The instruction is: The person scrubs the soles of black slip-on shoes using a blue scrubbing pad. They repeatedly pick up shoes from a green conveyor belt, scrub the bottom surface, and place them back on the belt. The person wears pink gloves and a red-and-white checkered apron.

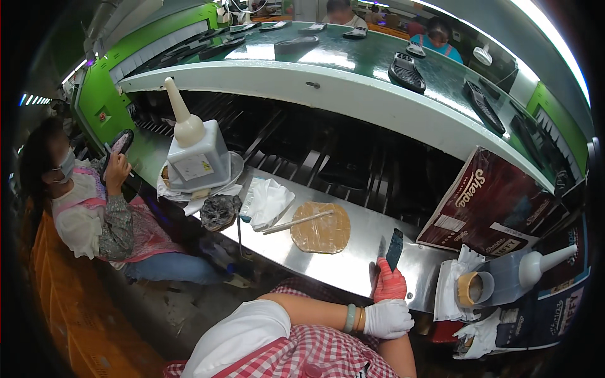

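Observation:
My left hand, in a white glove, reaches across my front and lies over my right wrist with its fingers curled round it. Whether it also pinches the cuff of the red glove is hidden. My right hand, in that red glove, is closed on a dark blue-black flat strip that points up over the metal bench. To the left of the strip lies a round tan pad with a shiny surface. A thin pale stick rests on its left part.
A white squeeze bottle and crumpled white cloth stand left. At right are another bottle and a dark red box. Shoe soles lie on the green conveyor behind. A co-worker holds a sole at left.

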Demonstrator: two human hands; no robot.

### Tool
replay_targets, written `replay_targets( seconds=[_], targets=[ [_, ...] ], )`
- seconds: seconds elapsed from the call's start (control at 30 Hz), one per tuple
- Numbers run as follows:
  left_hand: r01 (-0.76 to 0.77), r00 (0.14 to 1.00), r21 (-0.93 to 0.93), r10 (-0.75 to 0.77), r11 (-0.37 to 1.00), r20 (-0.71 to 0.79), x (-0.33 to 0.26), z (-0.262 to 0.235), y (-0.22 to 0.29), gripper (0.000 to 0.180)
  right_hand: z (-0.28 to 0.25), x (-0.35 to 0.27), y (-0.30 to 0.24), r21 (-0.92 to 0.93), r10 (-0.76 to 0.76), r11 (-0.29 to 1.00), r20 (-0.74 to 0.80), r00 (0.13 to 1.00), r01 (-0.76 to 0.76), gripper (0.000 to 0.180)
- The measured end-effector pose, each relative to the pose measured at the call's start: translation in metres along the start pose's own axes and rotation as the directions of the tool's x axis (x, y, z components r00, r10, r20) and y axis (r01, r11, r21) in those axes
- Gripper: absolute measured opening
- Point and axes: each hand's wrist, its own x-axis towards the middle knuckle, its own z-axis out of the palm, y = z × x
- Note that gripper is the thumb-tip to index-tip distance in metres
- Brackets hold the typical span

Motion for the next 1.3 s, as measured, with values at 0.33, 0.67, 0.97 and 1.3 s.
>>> replay_targets(
  seconds=[0.33,0.67,0.97,1.3],
  targets=[
    [-0.007,1.000,-0.002,0.007,1.000,-0.027,-0.001,0.001,0.000,0.018,-0.004,0.002,-0.008,0.024,0.035,0.999,-0.006,0.999,-0.035,0.035],
    [0.000,0.977,-0.103,-0.022,0.995,-0.212,0.008,-0.053,-0.005,0.022,0.002,-0.006,0.001,-0.179,-0.004,0.984,-0.028,1.000,-0.002,0.034],
    [0.352,0.799,0.720,0.210,0.598,-0.564,0.064,-0.375,-0.123,0.033,-0.024,0.000,-0.019,-0.020,-0.006,1.000,-0.036,0.999,0.006,0.033],
    [0.931,0.363,0.284,-0.635,0.228,-0.682,0.047,-0.546,-0.236,0.106,-0.018,0.000,-0.015,-0.155,0.013,0.988,0.006,1.000,-0.012,0.034]
  ],
)
